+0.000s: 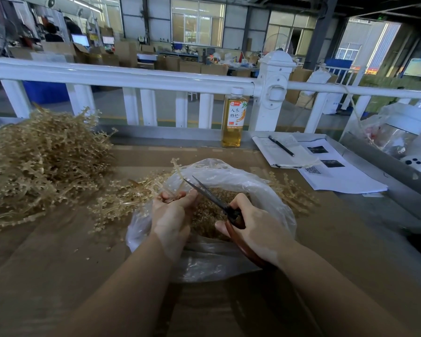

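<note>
Left hand pinches the thin beige beaded plastic sprig at its stem, right hand grips brown-handled steel scissors. Looks light, springy: hold near the cut.

Scissors: dark matt metal blades, glossy reddish handles. Bag: thin, crinkled clear plastic. Sprigs: translucent beige plastic.

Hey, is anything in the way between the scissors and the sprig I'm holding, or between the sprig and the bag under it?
Nothing visible. The scissors in the right hand have open blades right beside the sprig that the left hand pinches, and the bag gapes open directly beneath both.
</note>
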The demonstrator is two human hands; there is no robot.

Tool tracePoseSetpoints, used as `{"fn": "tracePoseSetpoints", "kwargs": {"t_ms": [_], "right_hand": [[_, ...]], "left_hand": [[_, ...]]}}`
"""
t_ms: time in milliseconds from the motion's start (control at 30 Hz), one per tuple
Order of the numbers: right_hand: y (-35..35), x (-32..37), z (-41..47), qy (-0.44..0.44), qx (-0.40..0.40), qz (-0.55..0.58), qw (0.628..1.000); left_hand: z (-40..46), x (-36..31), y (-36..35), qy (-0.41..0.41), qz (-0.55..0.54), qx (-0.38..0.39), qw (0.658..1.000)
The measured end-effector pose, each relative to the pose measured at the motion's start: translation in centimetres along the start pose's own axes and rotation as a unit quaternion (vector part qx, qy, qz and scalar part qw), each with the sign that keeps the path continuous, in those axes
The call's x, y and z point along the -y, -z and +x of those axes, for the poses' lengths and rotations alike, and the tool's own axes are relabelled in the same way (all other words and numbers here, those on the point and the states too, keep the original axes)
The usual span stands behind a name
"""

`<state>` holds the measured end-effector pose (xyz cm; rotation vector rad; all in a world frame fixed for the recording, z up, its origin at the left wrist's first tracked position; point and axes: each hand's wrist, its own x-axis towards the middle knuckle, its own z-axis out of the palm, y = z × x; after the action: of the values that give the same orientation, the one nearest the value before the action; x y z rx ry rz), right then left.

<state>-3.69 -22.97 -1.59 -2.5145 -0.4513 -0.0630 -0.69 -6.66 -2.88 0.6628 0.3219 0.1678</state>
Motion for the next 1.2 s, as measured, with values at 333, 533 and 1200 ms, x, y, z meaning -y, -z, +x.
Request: {"fn": "tracePoseSetpoints", "kwargs": {"t_ms": [333, 533, 1200], "right_hand": [[-0.2, 0.5, 0.0, 0.008, -0.017, -0.011, 1.0], [-0.7, 0.5, 0.1, 0.026, -0.037, -0.027, 0.999], [-1.2, 0.4, 0.1, 0.041, -0.039, -0.018, 0.998]], "left_hand": [[0.5, -0.1, -0.2, 0.052, -0.035, 0.014, 0.998], [0.3, -0.2, -0.3, 0.079, -0.049, -0.001, 0.996], [0.6, 0.3, -0.4, 0.047, -0.043, -0.049, 0.997]]}}
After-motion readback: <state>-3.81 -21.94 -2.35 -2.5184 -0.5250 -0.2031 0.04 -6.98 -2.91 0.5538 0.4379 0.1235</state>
